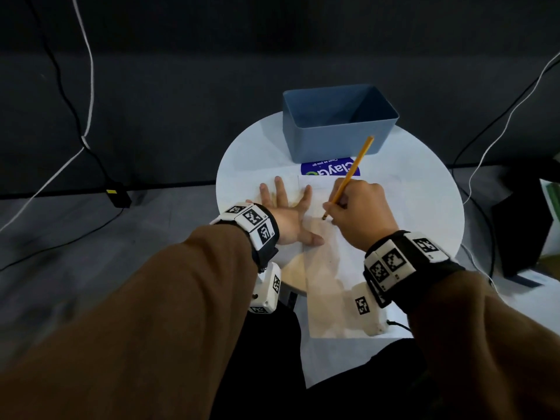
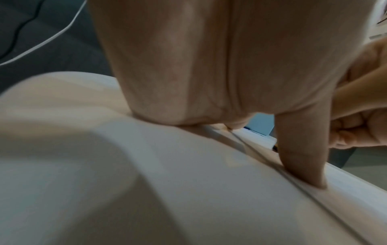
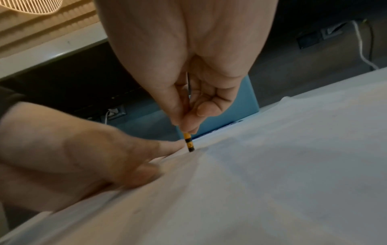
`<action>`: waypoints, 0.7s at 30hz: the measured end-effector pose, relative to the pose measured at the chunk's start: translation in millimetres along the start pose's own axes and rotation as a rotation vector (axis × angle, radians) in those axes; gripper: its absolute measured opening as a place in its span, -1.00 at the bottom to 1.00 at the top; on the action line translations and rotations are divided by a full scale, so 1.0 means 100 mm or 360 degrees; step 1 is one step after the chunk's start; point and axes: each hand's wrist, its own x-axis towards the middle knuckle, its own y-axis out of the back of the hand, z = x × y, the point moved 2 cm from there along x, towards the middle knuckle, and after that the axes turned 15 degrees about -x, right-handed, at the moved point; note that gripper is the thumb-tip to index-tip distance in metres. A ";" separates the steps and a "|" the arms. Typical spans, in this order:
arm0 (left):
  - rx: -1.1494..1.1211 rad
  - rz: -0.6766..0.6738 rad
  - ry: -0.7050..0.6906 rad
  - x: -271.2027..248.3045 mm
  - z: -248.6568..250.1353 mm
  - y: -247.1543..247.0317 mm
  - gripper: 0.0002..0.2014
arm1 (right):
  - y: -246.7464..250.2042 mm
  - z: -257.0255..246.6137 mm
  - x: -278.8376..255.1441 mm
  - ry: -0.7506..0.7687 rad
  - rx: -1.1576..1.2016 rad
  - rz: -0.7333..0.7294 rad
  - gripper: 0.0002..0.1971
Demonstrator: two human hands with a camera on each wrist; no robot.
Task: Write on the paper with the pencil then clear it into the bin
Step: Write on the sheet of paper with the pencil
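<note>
A white sheet of paper [image 1: 327, 268] lies on the round white table [image 1: 242, 153] and hangs over its near edge. My left hand [image 1: 285, 204] lies flat with spread fingers on the paper's left edge, thumb [image 2: 303, 157] pressing it down. My right hand [image 1: 357, 207] grips a yellow pencil [image 1: 353, 171] in a writing hold, its dark tip [image 3: 191, 148] touching the paper [image 3: 272, 165] just right of the left thumb. The blue bin [image 1: 339, 122] stands open-topped at the table's far side, beyond both hands.
A blue sticker [image 1: 330, 169] with white lettering lies on the table in front of the bin, partly under the paper. Black and white cables [image 1: 88, 95] run over the grey floor to the left and right. A dark box [image 1: 527, 225] stands at the right.
</note>
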 end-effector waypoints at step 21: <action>-0.0004 -0.0026 -0.0004 -0.05 0.02 0.03 0.10 | -0.04 -0.06 0.03 0.0201 0.0028 -0.0070 -0.84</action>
